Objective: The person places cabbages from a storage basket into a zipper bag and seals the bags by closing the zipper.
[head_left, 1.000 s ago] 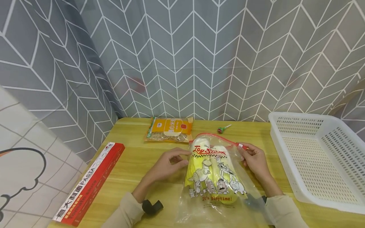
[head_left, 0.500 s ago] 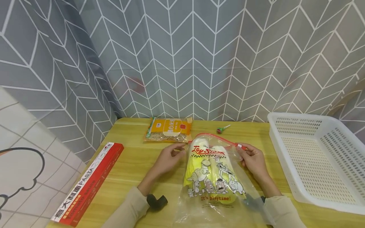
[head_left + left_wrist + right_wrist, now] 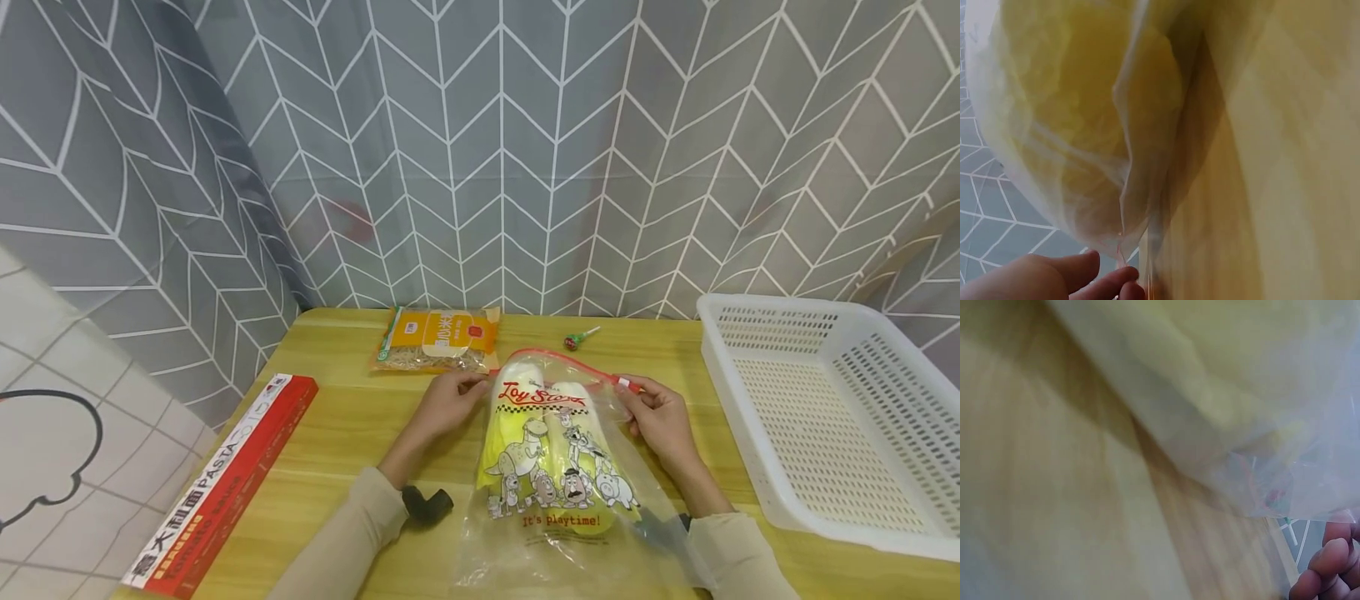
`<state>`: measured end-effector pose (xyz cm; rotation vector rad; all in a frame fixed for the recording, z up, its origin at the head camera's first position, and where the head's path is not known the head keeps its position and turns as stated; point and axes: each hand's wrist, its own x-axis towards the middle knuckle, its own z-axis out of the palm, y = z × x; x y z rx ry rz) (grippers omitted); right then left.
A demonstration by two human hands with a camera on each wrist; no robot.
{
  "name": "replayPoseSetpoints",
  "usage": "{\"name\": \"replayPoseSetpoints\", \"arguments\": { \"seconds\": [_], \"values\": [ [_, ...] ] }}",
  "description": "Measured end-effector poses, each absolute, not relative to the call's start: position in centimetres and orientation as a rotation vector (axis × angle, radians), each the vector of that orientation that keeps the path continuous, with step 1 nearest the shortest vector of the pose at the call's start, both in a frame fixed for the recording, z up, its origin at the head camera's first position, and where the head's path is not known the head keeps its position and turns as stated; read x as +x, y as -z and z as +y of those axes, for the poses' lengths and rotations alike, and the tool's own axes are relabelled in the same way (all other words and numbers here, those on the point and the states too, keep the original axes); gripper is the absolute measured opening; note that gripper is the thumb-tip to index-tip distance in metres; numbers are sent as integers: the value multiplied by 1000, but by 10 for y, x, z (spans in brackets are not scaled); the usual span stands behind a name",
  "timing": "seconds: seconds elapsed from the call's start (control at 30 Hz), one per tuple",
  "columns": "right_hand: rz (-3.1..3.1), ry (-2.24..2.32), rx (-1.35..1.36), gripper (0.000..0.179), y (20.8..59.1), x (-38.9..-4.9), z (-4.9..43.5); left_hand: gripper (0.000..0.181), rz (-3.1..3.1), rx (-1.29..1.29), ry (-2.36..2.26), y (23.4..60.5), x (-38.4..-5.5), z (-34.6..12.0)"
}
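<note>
A clear zip bag (image 3: 551,450) with "Toy Story" print lies on the table, holding two long yellow items with whitish tops; their kind is unclear through the plastic. My left hand (image 3: 447,402) has its curled fingers at the bag's upper left corner, and the left wrist view shows thumb and fingertips (image 3: 1124,275) around that corner tip. At the upper right corner, my right hand (image 3: 663,417) pinches the bag by the white slider (image 3: 624,382) of its red zip. The right wrist view shows curled fingers (image 3: 1333,555) at the plastic's edge.
Behind the bag lie an orange noodle packet (image 3: 437,340) and a lollipop (image 3: 579,338). A long red pasta box (image 3: 232,475) lies along the left side. To the right stands a white plastic basket (image 3: 738,417). A patterned grey curtain (image 3: 495,167) hangs behind the table.
My left hand has moved up from the bag's left side to its upper left corner. My right hand keeps its pinch at the slider. The head view has shifted slightly.
</note>
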<state>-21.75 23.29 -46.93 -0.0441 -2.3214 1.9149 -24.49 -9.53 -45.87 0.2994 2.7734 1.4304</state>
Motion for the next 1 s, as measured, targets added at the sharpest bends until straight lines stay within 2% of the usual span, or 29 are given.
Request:
{"name": "replayPoseSetpoints", "arguments": {
  "seconds": [0.27,0.53,1.0],
  "values": [
    [-2316,-1920,-46,35,472,-218,231,24,2798,245,-1406,458,-243,-88],
    [-2270,-1930,-28,34,471,-217,231,14,2751,206,-1537,456,-241,-86],
    [-2211,-1940,-15,33,468,-217,231,12,2688,165,-1678,457,-241,-87]
  ]
}}
